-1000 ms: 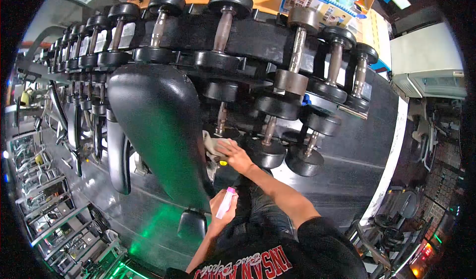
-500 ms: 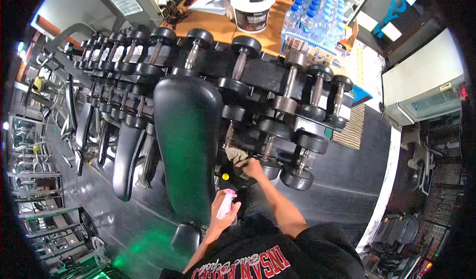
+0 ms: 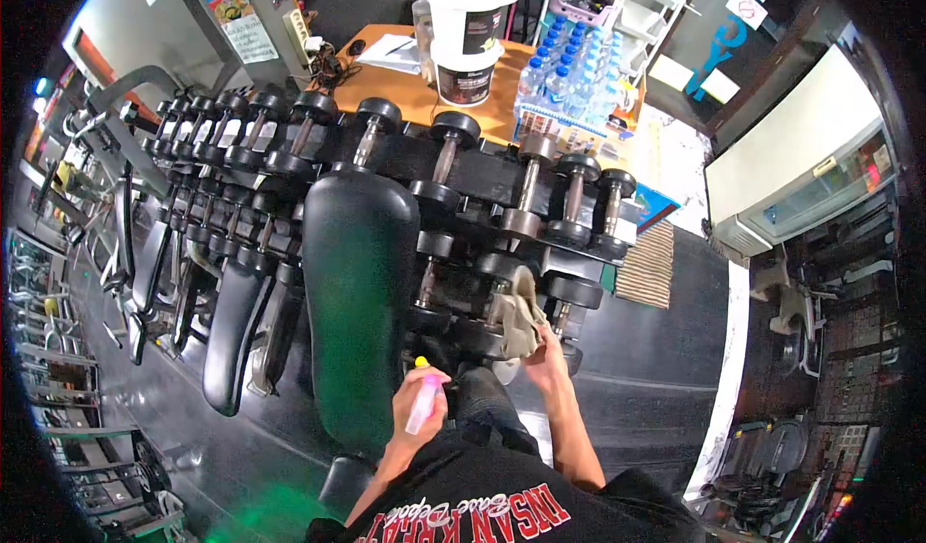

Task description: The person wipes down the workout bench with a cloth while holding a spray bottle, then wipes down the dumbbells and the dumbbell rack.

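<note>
My left hand [image 3: 417, 408] is wrapped round a small translucent bottle [image 3: 423, 406] with a pink top, just right of the black padded bench [image 3: 359, 302]. A beige cloth [image 3: 521, 319] hangs from my right hand [image 3: 546, 358], whose fingers grip its lower right part. Behind the cloth are lower-rack dumbbells, partly hidden by it. One dumbbell [image 3: 427, 283] with a bare metal handle stands between the bench and the cloth. On the upper rack, a metal-headed dumbbell [image 3: 529, 194] lies beyond the cloth.
A wooden desk [image 3: 386, 85] behind the rack bears stacked tubs [image 3: 467, 41] and several water bottles [image 3: 569, 75]. More benches [image 3: 234, 336] stand at left. A striped mat [image 3: 644, 265] and a white fridge [image 3: 796, 157] are at right. A yellow knob [image 3: 422, 362] shows beside the bench.
My right hand has moved right with the cloth, away from the bench side, and the cloth is now raised. The view has tilted up, showing more of the desk. My left hand still holds the bottle.
</note>
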Motion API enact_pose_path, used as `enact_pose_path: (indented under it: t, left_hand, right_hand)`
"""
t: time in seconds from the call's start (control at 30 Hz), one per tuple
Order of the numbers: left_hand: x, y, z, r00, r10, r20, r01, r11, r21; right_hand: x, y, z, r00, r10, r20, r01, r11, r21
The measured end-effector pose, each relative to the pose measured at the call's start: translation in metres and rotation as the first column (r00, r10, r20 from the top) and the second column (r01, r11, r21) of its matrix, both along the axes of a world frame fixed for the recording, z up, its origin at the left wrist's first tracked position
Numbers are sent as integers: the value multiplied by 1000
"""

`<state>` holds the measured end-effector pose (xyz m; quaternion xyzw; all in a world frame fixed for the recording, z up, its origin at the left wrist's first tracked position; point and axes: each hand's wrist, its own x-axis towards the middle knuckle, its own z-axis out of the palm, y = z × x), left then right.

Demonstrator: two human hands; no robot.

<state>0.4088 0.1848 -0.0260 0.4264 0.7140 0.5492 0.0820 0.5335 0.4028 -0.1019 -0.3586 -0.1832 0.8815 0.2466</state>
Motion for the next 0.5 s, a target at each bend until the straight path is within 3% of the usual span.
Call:
enact_pose_path:
  t: [0.1, 0.17, 0.2, 0.33, 0.47, 0.5]
  left_hand:
    - [-9, -3, -4, 999, 47, -21, -46, 998, 38]
    - [-5, -4, -12, 920, 147, 362, -186, 980, 76]
    - [-14, -10, -21, 971, 95, 219, -111, 992, 61]
    - [-20, -9, -26, 980, 107, 166, -123, 988, 92]
    - [-26, -1, -22, 988, 15, 156, -30, 995, 94]
    - [-25, 7, -10, 968, -7, 249, -16, 996, 91]
  right_hand:
    - [11, 0, -7, 996, -72, -56, 73, 997, 10]
    - [21, 2, -14, 990, -128, -59, 125, 991, -50]
    - [26, 3, -17, 989, -136, -64, 133, 989, -58]
    - [29, 3, 3, 974, -227, -2, 223, 960, -168]
    - [35, 3, 20, 959, -257, -120, 245, 964, -103]
    - [35, 3, 22, 957, -267, -114, 255, 961, -106]
